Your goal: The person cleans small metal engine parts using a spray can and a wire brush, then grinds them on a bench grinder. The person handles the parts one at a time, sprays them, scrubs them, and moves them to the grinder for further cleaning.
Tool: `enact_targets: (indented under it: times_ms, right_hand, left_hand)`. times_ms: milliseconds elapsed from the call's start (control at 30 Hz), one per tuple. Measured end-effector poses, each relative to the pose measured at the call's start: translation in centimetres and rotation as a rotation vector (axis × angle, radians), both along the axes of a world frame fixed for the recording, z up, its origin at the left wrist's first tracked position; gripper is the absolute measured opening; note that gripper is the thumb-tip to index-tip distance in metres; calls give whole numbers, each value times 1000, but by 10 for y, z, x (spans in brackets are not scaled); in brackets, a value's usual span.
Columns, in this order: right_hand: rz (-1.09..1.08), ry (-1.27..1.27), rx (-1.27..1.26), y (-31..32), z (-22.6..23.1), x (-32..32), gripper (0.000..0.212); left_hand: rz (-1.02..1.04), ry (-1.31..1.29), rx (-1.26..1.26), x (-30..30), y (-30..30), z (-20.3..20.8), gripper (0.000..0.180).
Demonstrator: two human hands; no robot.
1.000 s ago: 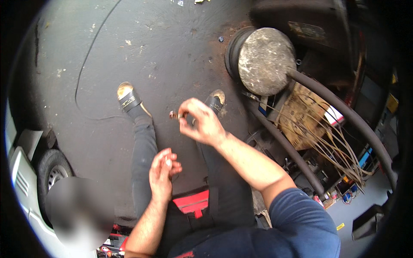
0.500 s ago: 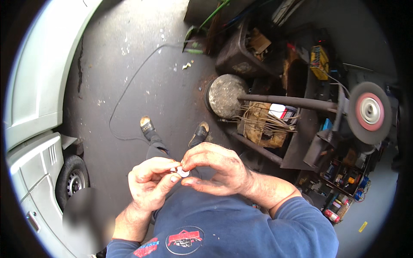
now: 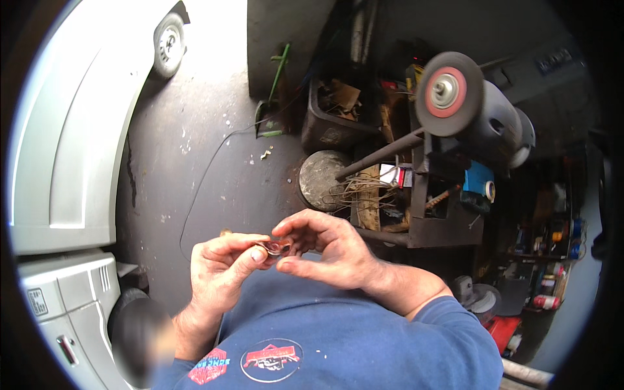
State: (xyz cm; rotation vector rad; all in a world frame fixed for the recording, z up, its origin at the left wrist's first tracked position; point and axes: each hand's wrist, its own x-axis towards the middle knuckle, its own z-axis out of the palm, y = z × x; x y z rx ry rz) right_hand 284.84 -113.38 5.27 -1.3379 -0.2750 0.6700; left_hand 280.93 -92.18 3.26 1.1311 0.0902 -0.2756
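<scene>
A small round metal part (image 3: 276, 247), shiny with a reddish-copper tint, is pinched between the thumb and fingers of my left hand (image 3: 224, 265), in front of my chest. Its exact kind is too small to make out. Close on its right side, my right hand (image 3: 335, 252) is cupped with thumb and forefinger apart. The right fingertips are right by the part's edge; whether they touch it cannot be seen clearly.
A bench grinder (image 3: 448, 94) with a grey-and-pink wheel stands on a metal stand at right, its round base (image 3: 323, 180) on the floor. A dark bin (image 3: 325, 130) and a green-handled dustpan (image 3: 270, 127) are beyond. A pale vehicle (image 3: 71, 162) fills the left, and a cable (image 3: 201, 175) crosses the floor.
My view has shifted, bringing the grinder up and inward. My right forefinger and thumb have parted from the part, which is turned and shows its reddish side instead of white.
</scene>
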Motion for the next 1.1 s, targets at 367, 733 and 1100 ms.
enact_targets:
  times_ms: [367, 733, 1100]
  right_hand:
    - [-85, -24, 57, -92, 17, -19, 25]
    - [-237, -53, 113, -152, 12, -19, 25]
    - [-426, 336, 82, -147, 5, 26, 21]
  left_hand:
    - [-131, 28, 93, 8, -90, 28, 22]
    - [-139, -166, 116, 26, -155, 21, 25]
    - [-408, -212, 59, 114, -156, 2, 24]
